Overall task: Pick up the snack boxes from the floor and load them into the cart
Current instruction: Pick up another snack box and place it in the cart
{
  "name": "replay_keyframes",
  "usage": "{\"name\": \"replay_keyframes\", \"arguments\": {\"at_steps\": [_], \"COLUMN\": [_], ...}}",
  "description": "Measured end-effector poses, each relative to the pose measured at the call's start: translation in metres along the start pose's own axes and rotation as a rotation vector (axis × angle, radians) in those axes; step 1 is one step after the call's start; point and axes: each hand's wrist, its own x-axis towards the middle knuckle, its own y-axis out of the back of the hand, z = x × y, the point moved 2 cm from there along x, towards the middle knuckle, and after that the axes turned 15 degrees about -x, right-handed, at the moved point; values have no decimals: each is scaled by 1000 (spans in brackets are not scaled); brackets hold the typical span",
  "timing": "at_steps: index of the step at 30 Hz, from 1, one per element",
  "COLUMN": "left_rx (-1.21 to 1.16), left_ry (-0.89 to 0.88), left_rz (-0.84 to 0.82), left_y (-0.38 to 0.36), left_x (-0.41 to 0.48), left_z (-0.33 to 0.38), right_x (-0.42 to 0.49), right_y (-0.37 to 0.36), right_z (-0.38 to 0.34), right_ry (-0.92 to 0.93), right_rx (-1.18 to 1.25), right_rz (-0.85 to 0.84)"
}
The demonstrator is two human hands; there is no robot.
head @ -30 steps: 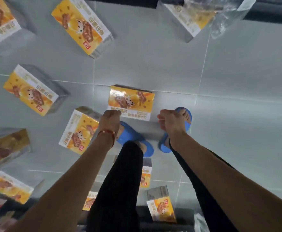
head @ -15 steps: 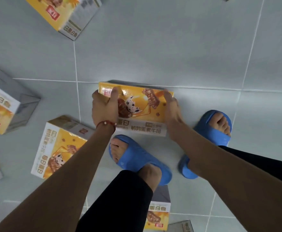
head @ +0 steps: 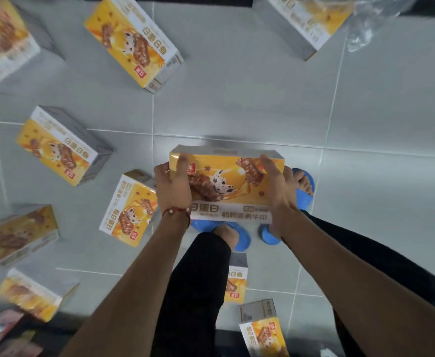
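Since half a second ago you have lifted the snack box (head: 233, 191) off the floor (head: 249, 104); it now hangs above your blue slippers (head: 304, 202). Your left hand (head: 173, 189) grips its left end and your right hand (head: 278, 188) its right end. Another box (head: 128, 204) lies just left, and more are scattered beyond.

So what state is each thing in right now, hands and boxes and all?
Yellow cardboard snack box: lifted, held level by its two ends.
Left hand: grips the box's left end.
Right hand: grips its right end.
Yellow box beside the left wrist: lying flat on the grey tiled floor.
Clear plastic wrap: crumpled, top right.
Blue rubber slippers: worn on both feet.
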Motion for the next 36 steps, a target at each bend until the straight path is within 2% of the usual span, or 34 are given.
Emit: {"name": "replay_keyframes", "arguments": {"at_steps": [5,13,18,23,26,32,36], "left_rx": [-120,-221,-231,-184,-182,-101,20], "left_ry": [3,57,60,12,-36,-88,-166], "left_rz": [54,9,-153,-269,-394,-553,-696], "left_y": [34,74,75,65,52,32,21], "left_x": [-88,-234,-303,-327,-377,-416,-445], "left_z": [54,128,174,199,248,301,321], "right_x": [-98,-240,-305,-342,-365,-397,-412], "right_y": [47,146,211,265,292,321,329], "right_z": [-20,-43,-59,-72,-76,-76,-64], "right_ry": [33,139,222,307,356,446,433], "right_rx": [42,46,98,168,215,326,444], "right_rz": [23,29,27,58,100,185,238]}}
